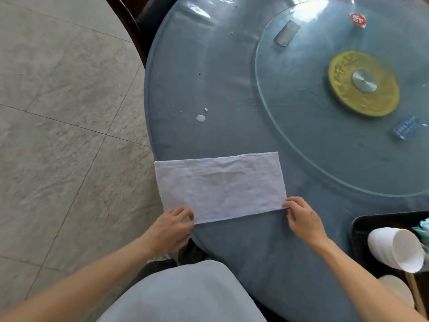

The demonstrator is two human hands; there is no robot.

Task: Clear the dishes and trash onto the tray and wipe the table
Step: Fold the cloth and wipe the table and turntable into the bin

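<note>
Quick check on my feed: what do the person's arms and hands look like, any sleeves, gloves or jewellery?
Both forearms are bare, with no sleeves showing and no gloves. The left hand seems to wear a thin ring on one finger, though it is too small to be sure. The right hand shows no ring or watch. A light grey-blue garment covers the body below.

A folded cloth [219,187] lies on the table's [232,77] near-left edge; the glass turntable [301,140] sits far right, the tray [362,231] near right.
</note>
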